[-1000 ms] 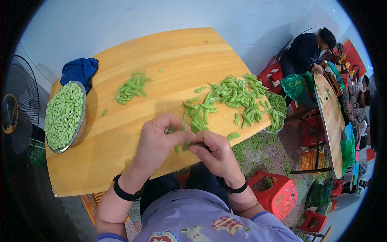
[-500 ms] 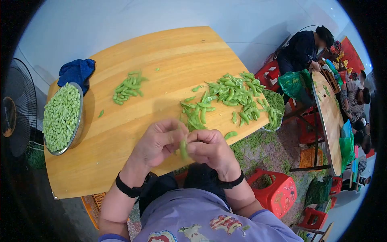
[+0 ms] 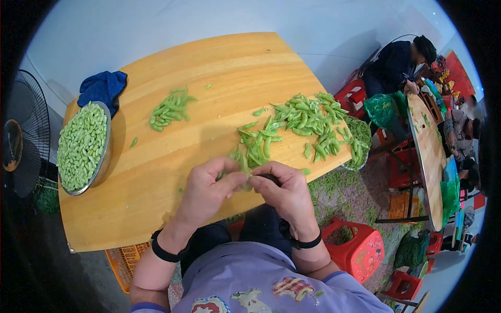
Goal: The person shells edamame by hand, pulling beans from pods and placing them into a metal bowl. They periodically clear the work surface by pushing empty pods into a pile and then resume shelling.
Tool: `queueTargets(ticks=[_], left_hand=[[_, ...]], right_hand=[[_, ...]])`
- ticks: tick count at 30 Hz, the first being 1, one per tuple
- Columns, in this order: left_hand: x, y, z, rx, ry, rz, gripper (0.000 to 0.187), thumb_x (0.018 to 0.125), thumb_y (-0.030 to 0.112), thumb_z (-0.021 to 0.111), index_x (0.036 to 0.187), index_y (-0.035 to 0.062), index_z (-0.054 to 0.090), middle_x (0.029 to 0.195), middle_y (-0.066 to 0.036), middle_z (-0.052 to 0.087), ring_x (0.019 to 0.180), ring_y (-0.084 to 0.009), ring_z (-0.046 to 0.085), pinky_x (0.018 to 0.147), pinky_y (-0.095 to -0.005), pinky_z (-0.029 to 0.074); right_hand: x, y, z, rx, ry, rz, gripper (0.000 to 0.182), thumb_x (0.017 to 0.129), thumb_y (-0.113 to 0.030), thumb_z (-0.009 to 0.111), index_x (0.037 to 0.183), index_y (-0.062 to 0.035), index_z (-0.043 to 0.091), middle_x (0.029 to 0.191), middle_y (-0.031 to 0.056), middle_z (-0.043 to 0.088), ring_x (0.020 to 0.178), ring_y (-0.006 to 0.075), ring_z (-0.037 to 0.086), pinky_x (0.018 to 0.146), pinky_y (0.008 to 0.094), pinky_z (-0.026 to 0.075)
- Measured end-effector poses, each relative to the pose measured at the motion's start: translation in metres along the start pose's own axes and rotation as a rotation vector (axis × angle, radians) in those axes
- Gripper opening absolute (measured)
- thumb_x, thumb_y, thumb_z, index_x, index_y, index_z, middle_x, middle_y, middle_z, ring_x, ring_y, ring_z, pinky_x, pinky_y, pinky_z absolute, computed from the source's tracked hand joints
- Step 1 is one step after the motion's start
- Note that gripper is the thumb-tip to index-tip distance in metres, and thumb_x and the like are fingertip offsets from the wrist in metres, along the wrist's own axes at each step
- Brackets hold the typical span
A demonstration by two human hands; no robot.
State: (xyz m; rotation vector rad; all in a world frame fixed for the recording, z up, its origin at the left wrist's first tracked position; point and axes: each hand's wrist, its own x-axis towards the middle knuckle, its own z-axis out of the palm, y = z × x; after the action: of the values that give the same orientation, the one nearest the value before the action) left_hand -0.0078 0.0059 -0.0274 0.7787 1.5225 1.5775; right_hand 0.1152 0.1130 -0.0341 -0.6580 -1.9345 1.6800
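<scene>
Just over the near edge of the wooden table [image 3: 156,203], my left hand [image 3: 209,188] and my right hand [image 3: 286,194] meet with fingertips pinched. Between them is a green edamame pod [image 3: 244,165], blurred and partly covered by the fingers. Beyond my right hand lies a heap of edamame pods [image 3: 300,119], spreading to the table's right edge. Farther off to the left is a smaller pile of pods [image 3: 170,108]. A metal basin [image 3: 106,151] full of shelled green beans [image 3: 81,146] stands at the table's left side.
A blue cloth [image 3: 103,89] lies behind the basin, with a fan [image 3: 23,135] to its left. On the right are a red stool [image 3: 355,250], a container of pods [image 3: 359,135] and hulls scattered over the floor. Other people [image 3: 394,65] sit around another table [image 3: 425,151].
My fingers have drawn closer together around the pod, which sat lower and showed more clearly before. My right hand has turned slightly. The whole view has shifted a little.
</scene>
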Motion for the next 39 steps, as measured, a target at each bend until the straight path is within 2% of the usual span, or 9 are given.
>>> queueTargets(ticks=[5, 12, 15, 17, 25, 28, 30, 33, 39], left_hand=[[-0.001, -0.012, -0.002, -0.416, -0.056, -0.133, 0.003, 0.082, 0.003, 0.055, 0.08, 0.0028, 0.058, 0.067, 0.002, 0.054, 0.054, -0.0036, 0.043, 0.049, -0.0172, 0.034], [-0.002, -0.022, 0.002, -0.753, 0.031, -0.245, 0.007, 0.086, 0.015, 0.053, 0.087, 0.0084, 0.057, 0.074, 0.002, 0.055, 0.064, -0.0054, 0.049, 0.054, -0.0204, 0.038], [0.002, -0.023, 0.004, -0.807, 0.174, -0.296, 0.015, 0.089, 0.023, 0.05, 0.088, 0.0087, 0.052, 0.075, 0.0, 0.054, 0.064, -0.0078, 0.049, 0.05, -0.0198, 0.037], [0.001, -0.018, 0.01, -0.725, 0.219, -0.226, 0.017, 0.089, 0.026, 0.049, 0.088, 0.0095, 0.052, 0.075, 0.0, 0.054, 0.065, -0.0076, 0.049, 0.05, -0.0202, 0.037], [0.002, -0.029, 0.004, -0.313, 0.161, -0.08, 0.021, 0.089, 0.032, 0.046, 0.088, 0.0117, 0.053, 0.076, 0.003, 0.049, 0.067, -0.0062, 0.048, 0.055, -0.0224, 0.043], [0.002, -0.041, 0.001, -0.231, 0.128, 0.118, 0.011, 0.086, 0.018, 0.047, 0.093, 0.009, 0.05, 0.078, 0.0, 0.048, 0.07, -0.0083, 0.049, 0.057, -0.0252, 0.046], [0.01, -0.046, 0.011, -0.914, 0.123, -0.125, 0.012, 0.085, 0.012, 0.045, 0.095, 0.0089, 0.049, 0.082, 0.0, 0.049, 0.072, -0.0091, 0.05, 0.058, -0.0257, 0.047], [0.006, -0.043, 0.008, -1.027, 0.125, -0.065, 0.012, 0.085, 0.01, 0.044, 0.096, 0.0071, 0.049, 0.08, 0.001, 0.05, 0.07, -0.0085, 0.051, 0.063, -0.0227, 0.046], [-0.001, -0.07, 0.012, -1.092, 0.156, 0.051, 0.011, 0.085, 0.011, 0.045, 0.091, 0.0054, 0.051, 0.078, 0.001, 0.052, 0.07, -0.0069, 0.051, 0.057, -0.0206, 0.043]], right_hand=[[0.004, -0.015, -0.017, 0.561, -0.273, 0.421, 0.01, 0.08, -0.007, 0.059, 0.085, 0.0015, 0.059, 0.062, -0.0013, 0.051, 0.046, 0.0024, 0.038, 0.04, 0.0174, 0.027], [0.013, -0.006, -0.005, 0.659, -0.301, 0.446, 0.01, 0.081, -0.007, 0.058, 0.087, 0.0006, 0.058, 0.061, -0.0022, 0.049, 0.046, 0.0021, 0.037, 0.039, 0.0171, 0.026], [0.011, -0.004, 0.013, 0.259, -0.187, 0.271, 0.011, 0.082, -0.008, 0.058, 0.086, 0.0017, 0.058, 0.062, -0.0005, 0.052, 0.048, 0.0057, 0.043, 0.042, 0.0193, 0.033], [0.011, 0.0, 0.023, -0.014, -0.033, -0.053, 0.011, 0.081, -0.008, 0.059, 0.084, 0.0031, 0.058, 0.063, 0.0015, 0.055, 0.052, 0.0096, 0.049, 0.049, 0.0223, 0.04], [0.011, -0.008, 0.026, -0.144, 0.031, -0.122, 0.008, 0.078, -0.002, 0.057, 0.084, 0.0028, 0.06, 0.073, 0.0065, 0.058, 0.066, 0.0124, 0.053, 0.061, 0.0239, 0.044], [0.017, 0.01, 0.034, -0.27, 0.06, -0.267, 0.006, 0.079, 0.0, 0.053, 0.081, 0.0033, 0.058, 0.066, 0.0045, 0.052, 0.061, 0.0103, 0.047, 0.055, 0.0232, 0.039], [0.018, 0.011, 0.04, -0.285, 0.088, -0.426, 0.007, 0.084, -0.005, 0.05, 0.082, 0.0006, 0.054, 0.069, 0.0013, 0.05, 0.061, 0.0064, 0.042, 0.053, 0.0205, 0.035], [0.018, 0.003, 0.048, -0.114, 0.028, -0.269, 0.007, 0.085, -0.005, 0.049, 0.081, 0.0002, 0.051, 0.069, -0.0004, 0.045, 0.062, 0.0067, 0.04, 0.053, 0.0197, 0.033], [0.0, 0.008, 0.067, -0.295, 0.119, -0.495, 0.006, 0.085, -0.003, 0.049, 0.081, 0.0011, 0.051, 0.069, 0.0007, 0.046, 0.062, 0.0083, 0.04, 0.054, 0.0196, 0.033]])
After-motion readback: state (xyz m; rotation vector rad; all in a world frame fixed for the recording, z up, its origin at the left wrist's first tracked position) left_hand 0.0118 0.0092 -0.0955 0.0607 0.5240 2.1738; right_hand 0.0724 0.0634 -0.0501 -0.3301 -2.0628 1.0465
